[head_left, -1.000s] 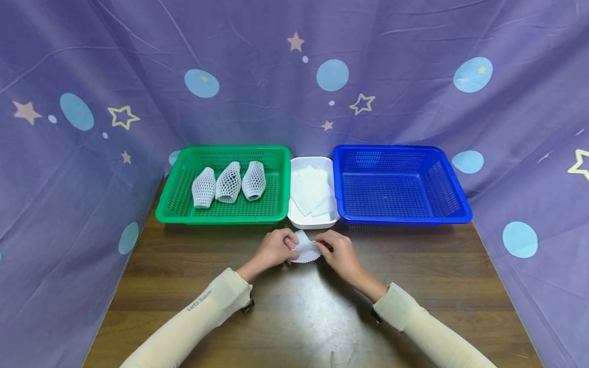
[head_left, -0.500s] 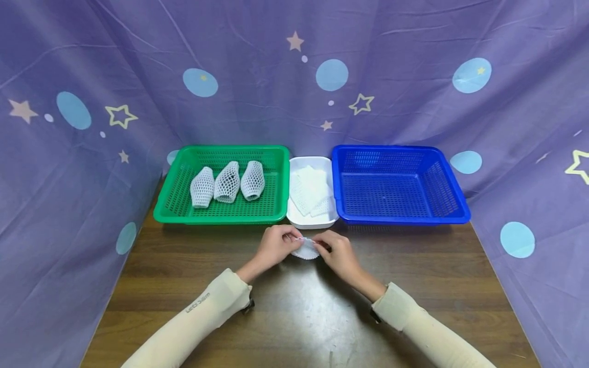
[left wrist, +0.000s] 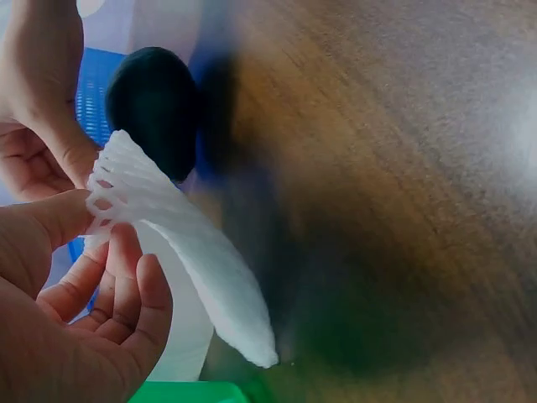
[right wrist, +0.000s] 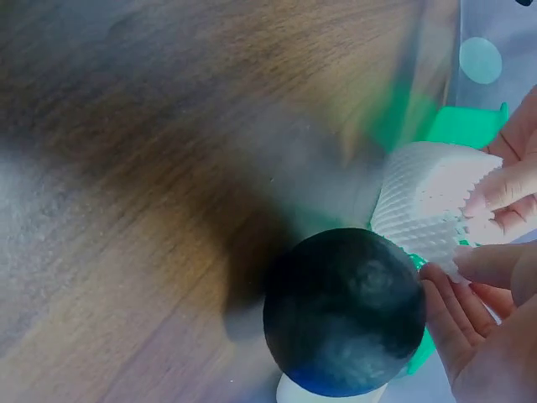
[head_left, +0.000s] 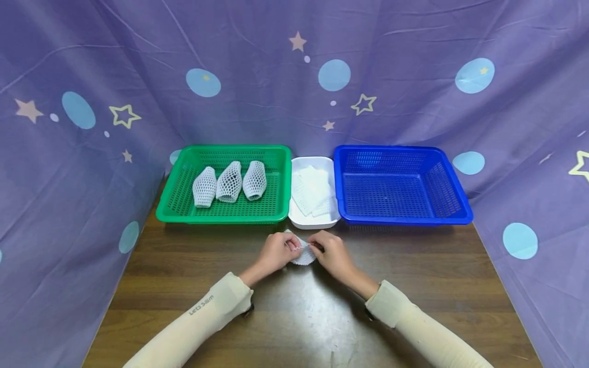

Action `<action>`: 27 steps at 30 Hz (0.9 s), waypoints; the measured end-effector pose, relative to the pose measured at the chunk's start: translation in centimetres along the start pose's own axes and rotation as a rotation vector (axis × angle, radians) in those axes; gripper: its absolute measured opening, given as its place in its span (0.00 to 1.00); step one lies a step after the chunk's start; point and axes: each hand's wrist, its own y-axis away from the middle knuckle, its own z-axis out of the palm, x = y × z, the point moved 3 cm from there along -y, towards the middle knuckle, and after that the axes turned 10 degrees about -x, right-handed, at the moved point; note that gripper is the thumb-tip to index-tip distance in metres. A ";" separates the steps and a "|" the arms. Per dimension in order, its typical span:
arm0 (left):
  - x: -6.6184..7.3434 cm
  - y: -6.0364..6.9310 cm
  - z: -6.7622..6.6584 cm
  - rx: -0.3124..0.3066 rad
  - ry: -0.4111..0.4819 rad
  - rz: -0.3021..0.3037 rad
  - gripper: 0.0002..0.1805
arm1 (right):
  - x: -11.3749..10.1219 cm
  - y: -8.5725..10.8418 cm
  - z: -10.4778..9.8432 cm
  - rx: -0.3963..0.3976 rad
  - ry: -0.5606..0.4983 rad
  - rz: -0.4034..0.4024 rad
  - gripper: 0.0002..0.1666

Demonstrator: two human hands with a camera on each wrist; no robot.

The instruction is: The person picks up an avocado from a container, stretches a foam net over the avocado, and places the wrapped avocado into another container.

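Both hands are at a white foam net sleeve (head_left: 304,257), held just above the table in front of the white tray. My left hand (head_left: 276,250) pinches the left part of its serrated open edge between thumb and fingertips. On the other side, the right hand (head_left: 335,253) pinches the same edge. Seen from the left wrist, the sleeve (left wrist: 214,273) looks flattened, with mesh holes spread near the fingertips. From the right wrist, the sleeve (right wrist: 419,201) shows its jagged rim between the two hands. Fingers hide parts of the rim.
A green basket (head_left: 223,220) at the left holds 3 bulging net sleeves (head_left: 228,183). In the white tray (head_left: 314,223) lie several flat sleeves (head_left: 313,191). A blue basket (head_left: 404,220) stands right of it. Purple curtain (head_left: 257,102) surrounds the wooden table (head_left: 299,327).
Half a second ago the hands held the sleeve's edge closer to the tray and covered its far part. Now they are slightly lower in view, and the far corner shows again.
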 end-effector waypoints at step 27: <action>-0.4 -0.6 1.0 -0.023 0.064 -0.074 0.04 | 0.9 0.8 -1.9 -0.102 0.040 -0.011 0.17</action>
